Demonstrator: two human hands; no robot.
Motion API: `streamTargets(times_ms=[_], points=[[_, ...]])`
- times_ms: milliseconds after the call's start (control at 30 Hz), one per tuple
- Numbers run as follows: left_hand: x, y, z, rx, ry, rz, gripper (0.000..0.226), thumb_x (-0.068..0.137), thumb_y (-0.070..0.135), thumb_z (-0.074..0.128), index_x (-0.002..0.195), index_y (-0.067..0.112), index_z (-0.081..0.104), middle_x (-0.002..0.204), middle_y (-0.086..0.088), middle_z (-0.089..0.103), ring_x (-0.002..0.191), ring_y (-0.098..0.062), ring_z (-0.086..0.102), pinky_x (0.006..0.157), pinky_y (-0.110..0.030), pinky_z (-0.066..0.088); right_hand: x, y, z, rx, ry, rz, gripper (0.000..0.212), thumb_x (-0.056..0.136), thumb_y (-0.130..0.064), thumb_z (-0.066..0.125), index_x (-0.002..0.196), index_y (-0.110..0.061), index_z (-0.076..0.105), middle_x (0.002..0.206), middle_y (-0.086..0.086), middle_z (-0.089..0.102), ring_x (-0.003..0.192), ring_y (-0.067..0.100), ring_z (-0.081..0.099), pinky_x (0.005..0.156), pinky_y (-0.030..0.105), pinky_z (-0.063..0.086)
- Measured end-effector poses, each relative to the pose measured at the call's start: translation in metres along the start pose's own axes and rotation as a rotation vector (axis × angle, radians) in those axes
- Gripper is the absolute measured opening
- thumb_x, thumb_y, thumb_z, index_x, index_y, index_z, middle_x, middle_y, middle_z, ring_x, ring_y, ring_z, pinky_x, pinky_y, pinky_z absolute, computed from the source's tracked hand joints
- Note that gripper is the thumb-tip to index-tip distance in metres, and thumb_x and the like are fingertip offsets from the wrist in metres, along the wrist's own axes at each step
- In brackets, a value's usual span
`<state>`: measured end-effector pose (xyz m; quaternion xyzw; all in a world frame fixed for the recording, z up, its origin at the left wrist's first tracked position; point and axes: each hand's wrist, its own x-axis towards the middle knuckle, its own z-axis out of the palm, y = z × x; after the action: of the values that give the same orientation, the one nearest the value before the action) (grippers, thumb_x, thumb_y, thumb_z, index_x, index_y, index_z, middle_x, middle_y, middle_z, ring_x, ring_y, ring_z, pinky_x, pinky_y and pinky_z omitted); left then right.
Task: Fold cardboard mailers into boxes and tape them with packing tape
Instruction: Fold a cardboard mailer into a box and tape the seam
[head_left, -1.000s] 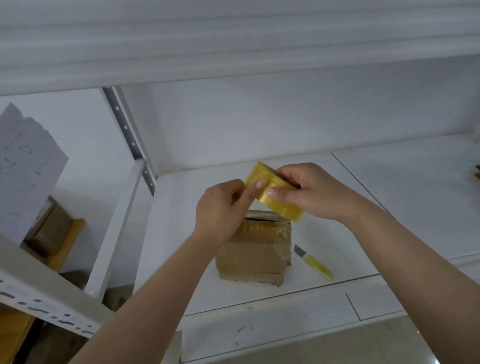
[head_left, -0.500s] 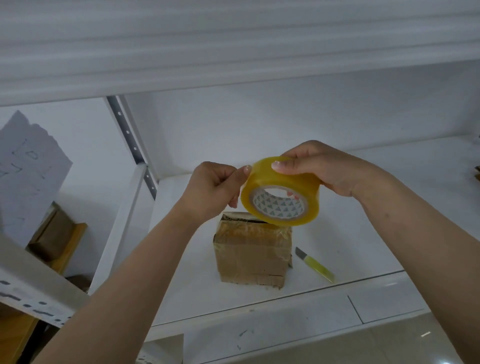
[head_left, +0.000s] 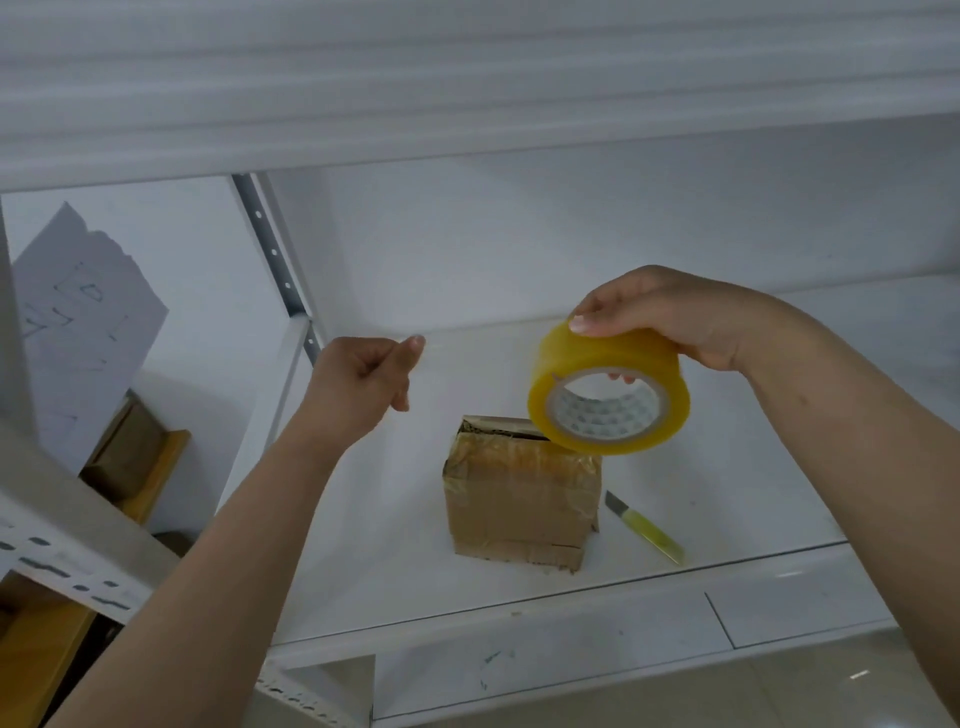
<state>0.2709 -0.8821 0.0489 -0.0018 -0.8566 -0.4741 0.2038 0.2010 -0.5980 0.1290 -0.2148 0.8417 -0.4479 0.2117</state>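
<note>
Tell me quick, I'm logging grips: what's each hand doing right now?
Left hand: thumb and fingers pinched together, apparently on a clear tape strip, hard to see.
Right hand: gripping the tape roll above the box.

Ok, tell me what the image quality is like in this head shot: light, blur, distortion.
Head view: soft, even, bluish light with faint shadows; wide-angle bending curves the shelf edge and upper beam; the near beam at the top is smeared and out of focus; the tape roll, the box and the cutter are fairly sharp; small glare spots on the floor, lower right.
</note>
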Motion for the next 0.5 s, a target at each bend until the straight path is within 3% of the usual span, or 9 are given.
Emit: streamTargets(times_ms=[100, 300, 500], points=[[-0.004, -0.018, 0.000, 0.003, 0.038, -0.051, 0.056, 0.096, 0.035, 0.058, 0.041, 0.022, 0.057, 0.047, 0.001, 0.061, 0.047, -0.006, 0.057, 0.064, -0.024, 0.045, 0.009, 0.002, 0.011, -0.284, 0.099, 0.058, 0.031, 0.071, -0.055, 0.077, 0.082, -0.026, 0.072, 0.068, -0.009, 0.071, 0.052, 0.008, 0.067, 0.043, 0.017, 0.047], [-0.016, -0.044, 0.006, 0.118, 0.002, -0.142, 0.054, 0.095, 0.041, 0.055, 0.046, 0.018, 0.058, 0.049, 0.002, 0.063, 0.047, -0.003, 0.057, 0.054, -0.013, 0.040, 0.017, 0.013, 0.025, -0.211, 0.046, 0.136, 0.031, 0.078, -0.048, 0.074, 0.087, -0.018, 0.074, 0.073, -0.001, 0.074, 0.059, 0.014, 0.070, 0.054, 0.026, 0.055], [-0.030, -0.066, 0.030, 0.266, -0.058, -0.207, 0.058, 0.096, 0.043, 0.051, 0.050, 0.008, 0.058, 0.051, 0.003, 0.064, 0.052, -0.013, 0.059, 0.062, -0.028, 0.049, 0.019, 0.011, 0.033, -0.273, 0.021, 0.138, 0.025, 0.082, -0.044, 0.072, 0.087, -0.020, 0.075, 0.075, -0.002, 0.075, 0.060, 0.011, 0.070, 0.061, 0.027, 0.054]])
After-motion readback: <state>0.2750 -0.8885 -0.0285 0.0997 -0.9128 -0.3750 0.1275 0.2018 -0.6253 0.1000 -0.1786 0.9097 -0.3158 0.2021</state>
